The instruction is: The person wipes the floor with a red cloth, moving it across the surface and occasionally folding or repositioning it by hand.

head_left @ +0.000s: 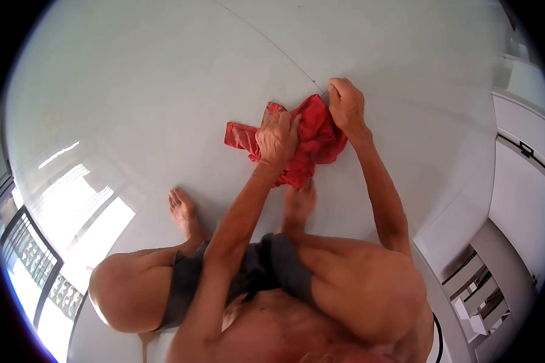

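Closest to the camera are the person's two bent legs, the left knee [118, 290] and the right knee [369, 284], with dark grey shorts [266, 266] between them. The person squats low on a pale, shiny floor [163, 78]. Both arms reach forward from the body to a red cloth [315, 142], which lies crumpled on the floor in front of the feet.

The left hand [277, 136] is on top of the cloth, and its fingers are curled down into the folds, so it grips a bunch of the fabric. The right hand [345, 104] is at the far corner of the cloth. Its fingers are closed together and pinch the edge there, just beside a thin seam line [272, 45] that runs across the floor.

The right foot [300, 202] is at the near edge of the cloth, and its toes touch the fabric. The left foot [184, 212] stands flat on the floor, apart from the cloth.

At the lower left a window [30, 260] lets in bright light, which falls in patches on the floor. At the lower right stand white shelves [478, 290].
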### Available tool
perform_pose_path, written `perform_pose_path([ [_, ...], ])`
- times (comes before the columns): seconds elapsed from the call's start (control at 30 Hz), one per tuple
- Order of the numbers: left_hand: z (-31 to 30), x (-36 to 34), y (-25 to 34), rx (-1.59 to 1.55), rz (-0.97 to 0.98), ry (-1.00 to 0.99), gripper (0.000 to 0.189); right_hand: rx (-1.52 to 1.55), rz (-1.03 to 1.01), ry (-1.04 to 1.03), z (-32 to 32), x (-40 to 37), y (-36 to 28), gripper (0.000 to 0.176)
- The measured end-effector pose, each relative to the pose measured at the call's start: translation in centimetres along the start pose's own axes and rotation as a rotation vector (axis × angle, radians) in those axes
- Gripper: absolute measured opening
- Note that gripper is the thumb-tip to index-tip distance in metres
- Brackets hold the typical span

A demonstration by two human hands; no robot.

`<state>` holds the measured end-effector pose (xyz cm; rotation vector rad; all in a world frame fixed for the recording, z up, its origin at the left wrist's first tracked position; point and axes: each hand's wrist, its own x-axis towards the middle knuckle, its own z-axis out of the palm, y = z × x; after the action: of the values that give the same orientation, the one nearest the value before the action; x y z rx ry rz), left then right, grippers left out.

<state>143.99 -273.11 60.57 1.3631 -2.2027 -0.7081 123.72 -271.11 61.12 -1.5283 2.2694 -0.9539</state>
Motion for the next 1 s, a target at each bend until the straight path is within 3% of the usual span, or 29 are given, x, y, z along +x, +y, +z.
perform_pose_path([
  [0.13,0.6,-0.9,-0.5,-0.031,0.162,0.138,0.035,-0.015,-0.071,-0.030,1.2,1.4,-0.7,0.008],
  [0.23,0.7,-1.1,-0.7,-0.077,0.130,0.104,0.036,-0.060,0.138,-0.127,1.7,2.5,-0.4,0.009],
  [0.53,0.7,-0.6,-0.9,-0.063,0.165,0.150,0.037,-0.071,0.410,-0.207,2.6,4.2,-1.7,0.015],
  [0.73,0.6,-0.2,-0.8,-0.074,0.165,0.161,0.037,-0.148,0.439,-0.249,1.6,2.8,-1.8,0.019],
  [0.93,0.5,-1.2,-0.9,-0.088,0.128,0.114,0.035,-0.062,0.367,-0.195,2.3,3.8,-1.9,0.024],
  [1.0,0.4,-0.9,-0.6,-0.092,0.114,0.105,0.035,0.006,0.438,-0.209,1.6,3.1,-1.9,0.024],
])
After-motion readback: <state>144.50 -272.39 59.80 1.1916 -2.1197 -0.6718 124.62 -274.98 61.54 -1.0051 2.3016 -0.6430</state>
